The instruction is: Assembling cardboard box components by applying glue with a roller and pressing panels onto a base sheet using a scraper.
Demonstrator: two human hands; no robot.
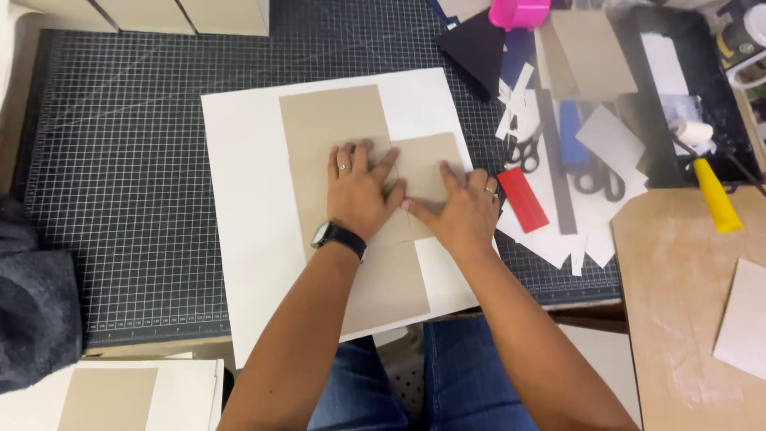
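A large white sheet [247, 183] lies on the black gridded cutting mat [120, 160]. On it rests a tall tan cardboard strip [331, 120], with a smaller tan cardboard piece [427, 156] overlapping its right side. My left hand [357, 191], wearing a black wristwatch and a ring, presses flat on the tall strip with fingers spread. My right hand [459, 209], also ringed, presses flat on the smaller piece, thumb touching the left hand's side. Neither hand grips anything.
Right of the sheet lie a red rectangle [523, 199], two pairs of scissors [523, 152], paper scraps, a black tray [686, 96] and a yellow-handled roller [714, 199]. A wooden board [686, 303] sits at right. A dark cloth [36, 311] lies at left.
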